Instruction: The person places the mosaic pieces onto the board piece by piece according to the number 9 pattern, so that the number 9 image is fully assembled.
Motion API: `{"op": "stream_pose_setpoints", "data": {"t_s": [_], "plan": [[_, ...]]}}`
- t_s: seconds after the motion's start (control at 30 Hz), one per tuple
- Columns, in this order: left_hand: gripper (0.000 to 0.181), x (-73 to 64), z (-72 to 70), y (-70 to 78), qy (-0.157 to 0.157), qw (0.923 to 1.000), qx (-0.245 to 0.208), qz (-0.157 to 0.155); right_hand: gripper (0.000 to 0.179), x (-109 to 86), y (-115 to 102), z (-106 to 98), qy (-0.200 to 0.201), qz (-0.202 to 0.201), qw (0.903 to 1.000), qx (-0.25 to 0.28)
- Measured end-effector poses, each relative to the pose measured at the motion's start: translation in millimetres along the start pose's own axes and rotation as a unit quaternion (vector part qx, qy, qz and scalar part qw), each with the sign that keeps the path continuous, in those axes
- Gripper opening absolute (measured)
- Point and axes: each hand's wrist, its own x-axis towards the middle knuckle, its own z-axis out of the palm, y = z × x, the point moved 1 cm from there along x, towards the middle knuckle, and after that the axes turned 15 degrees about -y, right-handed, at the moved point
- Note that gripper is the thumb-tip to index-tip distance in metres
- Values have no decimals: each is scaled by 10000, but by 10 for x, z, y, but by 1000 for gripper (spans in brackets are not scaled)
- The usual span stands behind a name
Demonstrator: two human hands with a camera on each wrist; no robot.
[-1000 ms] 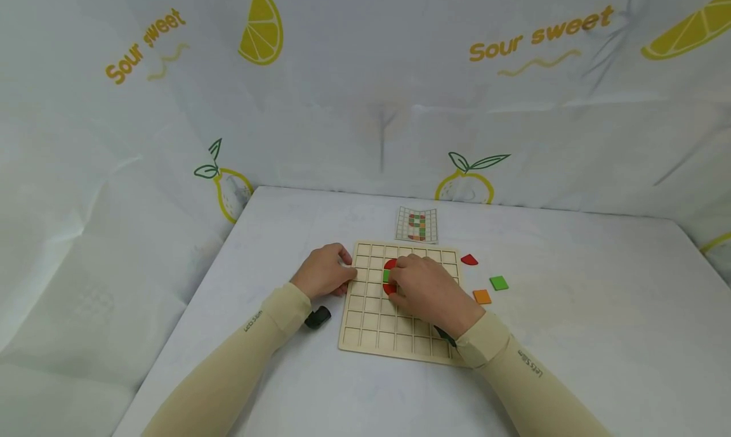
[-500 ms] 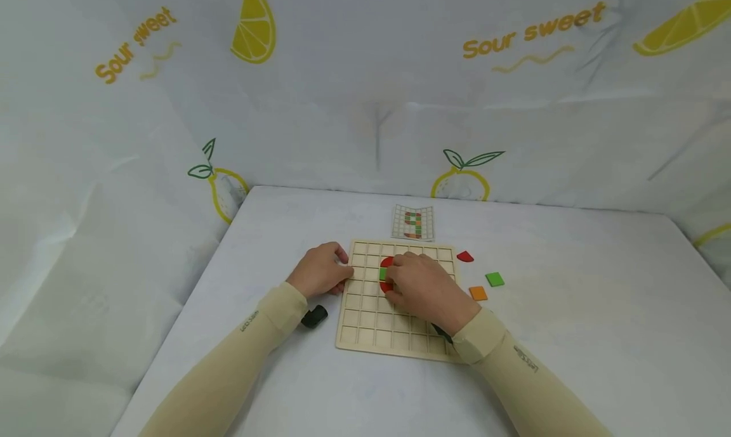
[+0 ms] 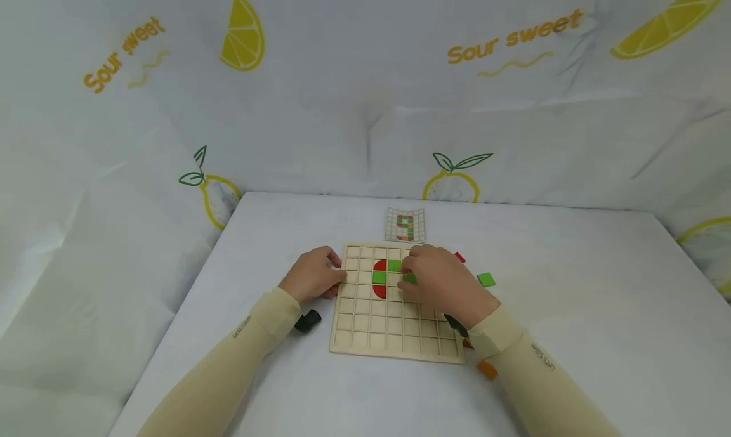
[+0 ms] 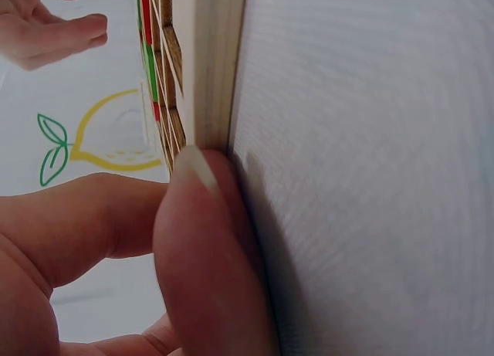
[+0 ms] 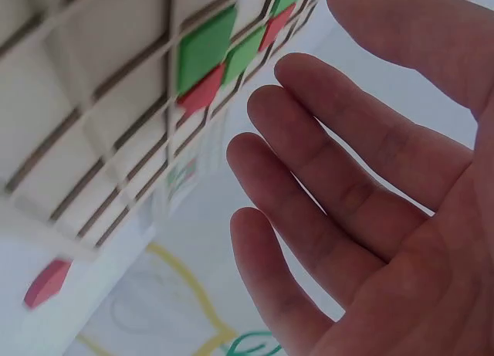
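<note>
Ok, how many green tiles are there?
4: three green tiles on the grid board, a green tile on the table right of it; the right hand may hide more.

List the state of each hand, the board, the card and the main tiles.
Wooden grid board: flat, partly filled
Pattern card: creased, lying beyond the board
Left hand: thumb touching the board's edge
Right hand: above the board, fingers relaxed, holding nothing
Leftmost green square tile: in a cell
Loose green square tile: off the board
Loose red tile: off the board, partly hidden
</note>
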Motion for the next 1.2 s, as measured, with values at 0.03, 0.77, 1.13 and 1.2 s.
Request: {"op": "stream_pose_setpoints", "data": {"t_s": [0.03, 0.77, 1.13, 1.2], "plan": [[25, 1, 4, -8, -1, 10000, 17, -17, 20, -21, 56, -8, -11, 94, 9999, 33], [24, -51, -31, -67, 56, 10000, 16, -65, 26, -654, 1068, 30, -159, 1492, 9866, 645], [24, -22, 24, -19, -4, 9999, -4, 102, 32, -708, 1162, 84, -307, 1693, 9824, 725], [24, -16, 32, -6, -3, 9999, 3, 114, 30, -716, 1162, 82, -310, 1744, 9817, 696]]}}
